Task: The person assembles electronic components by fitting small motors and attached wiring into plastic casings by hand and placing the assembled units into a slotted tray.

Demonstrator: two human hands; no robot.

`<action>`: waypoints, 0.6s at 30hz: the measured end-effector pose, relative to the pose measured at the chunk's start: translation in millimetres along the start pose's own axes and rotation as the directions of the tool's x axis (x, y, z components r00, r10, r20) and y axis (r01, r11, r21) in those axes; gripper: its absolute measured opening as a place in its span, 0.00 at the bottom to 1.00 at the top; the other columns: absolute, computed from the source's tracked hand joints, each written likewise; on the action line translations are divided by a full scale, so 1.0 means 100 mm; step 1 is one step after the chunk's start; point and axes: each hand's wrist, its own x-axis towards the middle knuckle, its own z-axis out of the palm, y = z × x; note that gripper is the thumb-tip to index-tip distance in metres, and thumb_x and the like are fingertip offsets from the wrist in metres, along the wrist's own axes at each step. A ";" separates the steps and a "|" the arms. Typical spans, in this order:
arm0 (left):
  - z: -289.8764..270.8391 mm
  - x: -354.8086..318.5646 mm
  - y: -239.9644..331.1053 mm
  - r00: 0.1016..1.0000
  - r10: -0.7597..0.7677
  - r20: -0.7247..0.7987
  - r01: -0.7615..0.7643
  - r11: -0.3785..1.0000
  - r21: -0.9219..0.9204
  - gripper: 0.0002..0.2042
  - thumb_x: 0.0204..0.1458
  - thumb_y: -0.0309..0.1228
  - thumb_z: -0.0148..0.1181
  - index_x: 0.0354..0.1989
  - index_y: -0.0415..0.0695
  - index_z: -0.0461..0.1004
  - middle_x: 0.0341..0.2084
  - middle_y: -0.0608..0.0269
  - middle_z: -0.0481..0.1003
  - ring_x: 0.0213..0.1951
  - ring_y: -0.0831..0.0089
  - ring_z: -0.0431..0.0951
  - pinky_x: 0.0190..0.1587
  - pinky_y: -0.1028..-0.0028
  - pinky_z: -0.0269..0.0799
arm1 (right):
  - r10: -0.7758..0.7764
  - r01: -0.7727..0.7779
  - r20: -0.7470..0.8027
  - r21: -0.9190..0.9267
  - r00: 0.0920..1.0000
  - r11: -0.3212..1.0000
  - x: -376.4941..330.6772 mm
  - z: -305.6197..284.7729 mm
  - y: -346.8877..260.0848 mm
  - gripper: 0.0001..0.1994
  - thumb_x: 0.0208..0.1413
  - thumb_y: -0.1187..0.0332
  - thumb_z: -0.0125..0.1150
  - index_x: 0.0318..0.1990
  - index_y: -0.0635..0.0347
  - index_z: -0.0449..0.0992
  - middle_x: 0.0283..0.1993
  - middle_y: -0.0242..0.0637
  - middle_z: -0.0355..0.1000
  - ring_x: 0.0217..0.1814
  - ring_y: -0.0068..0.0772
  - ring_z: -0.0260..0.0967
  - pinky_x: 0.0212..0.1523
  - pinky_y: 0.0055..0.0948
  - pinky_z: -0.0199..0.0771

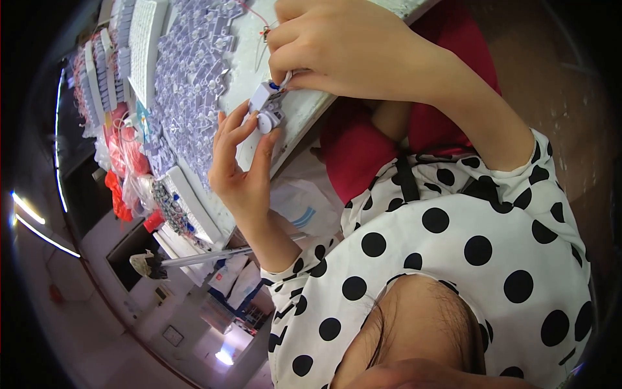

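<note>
My left hand (241, 162) pinches a small white plastic housing (264, 97) between thumb and fingertips, just above the table's near edge. A round white disc (265, 122) shows on the housing's lower side. My right hand (343, 52) is curled over the housing's upper end, its thumb and fingers closed on a thin white wire (286, 79). A bit of blue shows where the wire meets the housing. By my right knuckles a small orange and dark piece (265, 32) lies with a thin red wire. The fingertips of my right hand are partly hidden.
Many pale lilac plastic parts (188, 78) cover the white table (249, 58). White trays (146, 45) and stacked rows of parts (103, 71) stand beyond. Red and clear plastic bags (126, 152) lie at the left, near a tray of small parts (178, 207). A metal bar (207, 257) juts below.
</note>
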 end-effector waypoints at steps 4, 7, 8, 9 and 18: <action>-0.02 0.03 0.00 0.998 -0.019 0.064 0.020 1.000 -0.011 0.12 0.43 0.18 0.71 0.38 0.35 0.78 0.47 0.49 0.80 0.54 0.60 0.79 0.69 0.50 0.57 | 0.029 -0.019 -0.076 0.130 0.997 0.991 0.05 -0.03 -0.03 0.09 0.56 0.67 0.58 0.28 0.59 0.80 0.32 0.40 0.76 0.45 0.42 0.73 0.44 0.37 0.76; 0.03 -0.02 -0.03 1.000 -0.006 0.015 0.007 0.999 -0.049 0.12 0.44 0.18 0.70 0.38 0.35 0.78 0.47 0.50 0.80 0.54 0.60 0.79 0.69 0.50 0.57 | -0.005 0.003 -0.042 -0.041 0.999 0.999 -0.02 0.12 0.01 0.05 0.51 0.66 0.67 0.35 0.53 0.82 0.34 0.25 0.75 0.44 0.29 0.69 0.41 0.30 0.75; 0.04 -0.04 -0.06 1.000 -0.018 -0.008 0.017 0.997 -0.081 0.11 0.44 0.18 0.70 0.38 0.35 0.78 0.47 0.50 0.80 0.53 0.61 0.79 0.69 0.50 0.57 | -0.013 0.010 -0.045 -0.052 0.999 0.999 -0.03 0.16 0.01 0.05 0.51 0.66 0.67 0.35 0.53 0.82 0.34 0.25 0.75 0.44 0.29 0.69 0.41 0.30 0.75; 0.05 -0.06 -0.06 1.000 -0.008 -0.015 0.007 0.997 -0.083 0.11 0.44 0.18 0.70 0.38 0.35 0.78 0.47 0.50 0.80 0.53 0.61 0.79 0.69 0.50 0.57 | 0.007 -0.010 -0.044 -0.082 0.999 0.997 -0.04 0.20 0.02 0.05 0.51 0.66 0.67 0.33 0.53 0.83 0.33 0.26 0.75 0.46 0.29 0.70 0.43 0.30 0.76; -0.06 0.12 0.11 0.996 -0.033 0.084 0.030 0.999 0.041 0.12 0.44 0.21 0.71 0.38 0.36 0.78 0.44 0.53 0.81 0.48 0.58 0.81 0.67 0.53 0.61 | 0.087 -0.082 0.100 -0.052 0.991 0.995 0.00 0.06 0.02 0.05 0.52 0.65 0.64 0.30 0.53 0.83 0.32 0.26 0.75 0.46 0.30 0.71 0.44 0.31 0.76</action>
